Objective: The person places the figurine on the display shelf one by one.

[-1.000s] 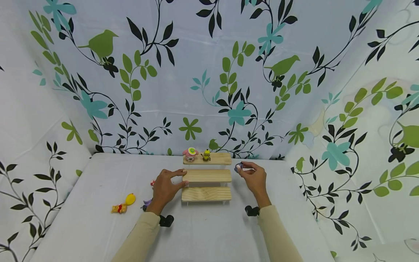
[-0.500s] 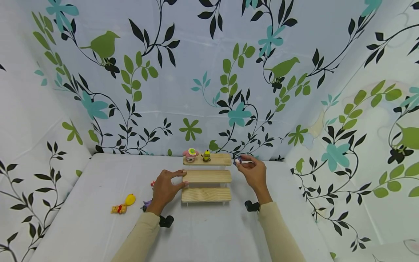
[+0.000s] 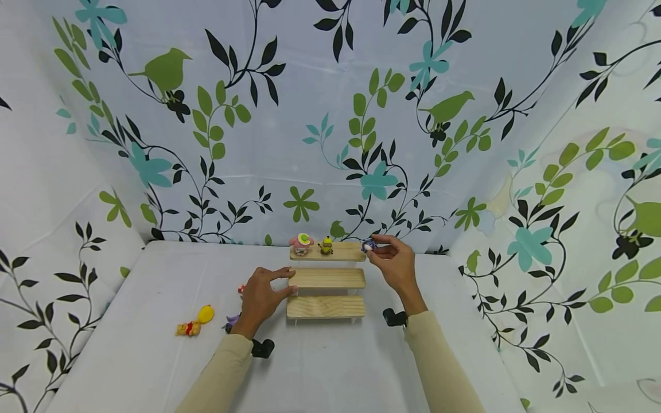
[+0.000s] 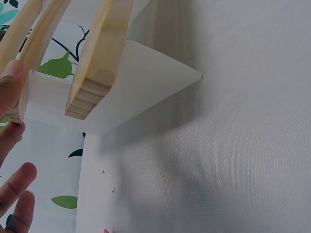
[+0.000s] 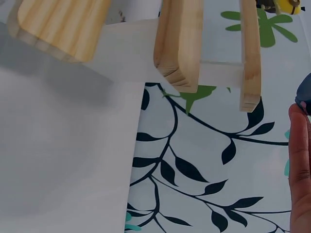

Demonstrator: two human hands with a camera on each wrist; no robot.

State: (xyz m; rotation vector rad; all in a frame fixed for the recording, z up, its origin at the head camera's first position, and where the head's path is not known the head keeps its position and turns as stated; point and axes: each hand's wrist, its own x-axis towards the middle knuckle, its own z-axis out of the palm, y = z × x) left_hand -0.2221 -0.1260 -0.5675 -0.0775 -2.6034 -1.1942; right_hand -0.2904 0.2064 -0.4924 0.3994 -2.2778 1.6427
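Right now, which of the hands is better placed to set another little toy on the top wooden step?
Probably the right hand: it pinches a small blue figure at the top step's right end. The left hand rests against the middle step.

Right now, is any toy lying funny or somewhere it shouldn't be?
Yes. A yellow and red toy lies tipped on its side on the table, left of the wooden steps, while the pink toy and yellow toy stand upright on top.

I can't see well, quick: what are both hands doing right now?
Left hand: open, fingers resting against the left end of the middle step of the wooden stand.
Right hand: pinching a small blue figurine by the top step.
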